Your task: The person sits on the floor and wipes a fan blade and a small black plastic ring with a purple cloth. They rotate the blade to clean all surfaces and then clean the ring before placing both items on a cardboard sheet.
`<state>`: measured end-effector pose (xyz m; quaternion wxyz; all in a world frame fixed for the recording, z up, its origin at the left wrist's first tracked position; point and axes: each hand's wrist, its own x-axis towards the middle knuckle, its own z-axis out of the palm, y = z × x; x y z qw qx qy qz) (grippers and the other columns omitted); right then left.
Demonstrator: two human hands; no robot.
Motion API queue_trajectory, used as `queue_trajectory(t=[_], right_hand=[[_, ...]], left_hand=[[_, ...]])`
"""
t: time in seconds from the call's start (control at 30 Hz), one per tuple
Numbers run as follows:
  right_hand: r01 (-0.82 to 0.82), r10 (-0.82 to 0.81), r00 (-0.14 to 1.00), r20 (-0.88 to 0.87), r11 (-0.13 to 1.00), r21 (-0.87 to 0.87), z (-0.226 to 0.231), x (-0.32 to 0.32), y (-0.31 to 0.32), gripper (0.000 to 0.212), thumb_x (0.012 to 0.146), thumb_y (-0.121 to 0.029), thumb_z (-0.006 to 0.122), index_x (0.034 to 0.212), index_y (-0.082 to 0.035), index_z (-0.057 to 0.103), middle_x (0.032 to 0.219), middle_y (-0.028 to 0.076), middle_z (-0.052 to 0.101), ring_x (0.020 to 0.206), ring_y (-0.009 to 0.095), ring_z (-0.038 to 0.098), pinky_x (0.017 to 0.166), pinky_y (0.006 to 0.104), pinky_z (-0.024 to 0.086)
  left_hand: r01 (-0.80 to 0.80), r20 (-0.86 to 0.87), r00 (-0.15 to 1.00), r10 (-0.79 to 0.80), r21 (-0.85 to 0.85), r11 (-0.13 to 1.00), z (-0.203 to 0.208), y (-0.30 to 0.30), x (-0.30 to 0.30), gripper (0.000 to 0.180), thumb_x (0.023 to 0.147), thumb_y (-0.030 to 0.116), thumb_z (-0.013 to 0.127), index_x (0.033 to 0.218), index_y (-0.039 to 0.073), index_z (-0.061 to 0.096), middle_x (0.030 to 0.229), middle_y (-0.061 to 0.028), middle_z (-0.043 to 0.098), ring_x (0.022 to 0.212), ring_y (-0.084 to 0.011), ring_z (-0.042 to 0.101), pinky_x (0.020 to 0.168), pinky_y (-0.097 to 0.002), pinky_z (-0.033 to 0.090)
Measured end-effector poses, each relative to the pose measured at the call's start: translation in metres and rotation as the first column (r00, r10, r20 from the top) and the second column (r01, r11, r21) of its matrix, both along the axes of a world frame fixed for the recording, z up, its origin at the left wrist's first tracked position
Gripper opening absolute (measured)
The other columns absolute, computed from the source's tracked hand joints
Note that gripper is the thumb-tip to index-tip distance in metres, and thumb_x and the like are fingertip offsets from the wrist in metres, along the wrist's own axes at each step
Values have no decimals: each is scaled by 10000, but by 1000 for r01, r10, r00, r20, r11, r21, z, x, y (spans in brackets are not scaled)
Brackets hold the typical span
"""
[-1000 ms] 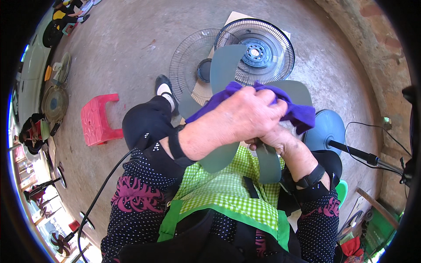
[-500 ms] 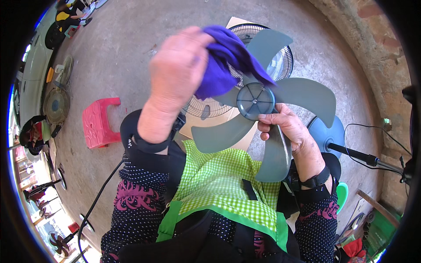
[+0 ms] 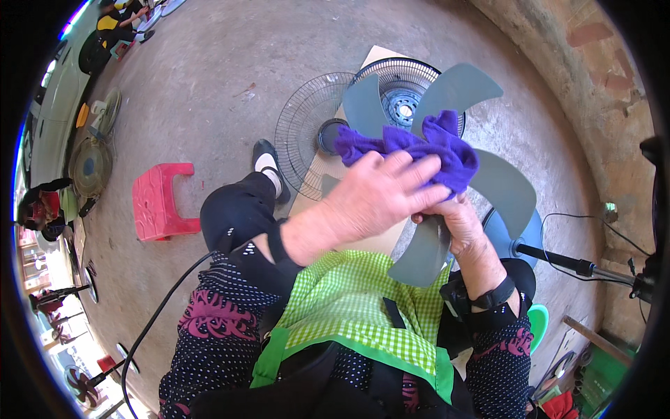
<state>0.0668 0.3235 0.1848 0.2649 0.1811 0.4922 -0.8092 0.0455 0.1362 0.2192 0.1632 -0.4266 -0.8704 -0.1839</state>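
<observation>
A purple cloth (image 3: 447, 157) lies bunched over the hub of a grey-green plastic fan blade (image 3: 504, 190), hiding the hub. My left hand (image 3: 380, 190) presses the cloth there, its fingers bent over the near side of it. Just below, my right hand (image 3: 462, 222) grips the fan blade close to the hub, its fingers partly hidden behind my left hand and the cloth. The several broad vanes of the blade spread out around both hands, held up above my lap.
Beyond the blade, a round wire grille (image 3: 296, 115) and a dark-rimmed fan grille (image 3: 401, 64) lie by cardboard (image 3: 380, 53). A pink stool (image 3: 155, 209) stands left. A blue fan base (image 3: 497, 236) with a pole (image 3: 558, 258) lies right. A person (image 3: 118, 26) sits far left.
My left hand has come down and right with the purple cloth, which now covers the hub. The blade has turned slightly in my right hand. My left foot now shows.
</observation>
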Motion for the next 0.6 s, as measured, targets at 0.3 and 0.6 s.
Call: queue_trajectory(t=[0.3,0.6], right_hand=[[-39,31,997,-71,993,-114,19,2,2,374,772,78,607,1103,-61,504,817,34,521,666,116,473,571,274,428],[70,-17,956,-293,983,172,27,6,18,403,834,-71,660,1215,-28,536,980,25,568,832,101,518,756,254,445]], left_hand=[[-413,124,897,425,-110,904,-9,-35,-44,422,714,137,709,1123,157,608,1098,-81,563,963,-288,591,745,-371,561],[-696,300,703,645,102,711,13,-94,-54,255,817,98,606,1066,103,660,930,-57,658,770,-194,644,704,-336,522]])
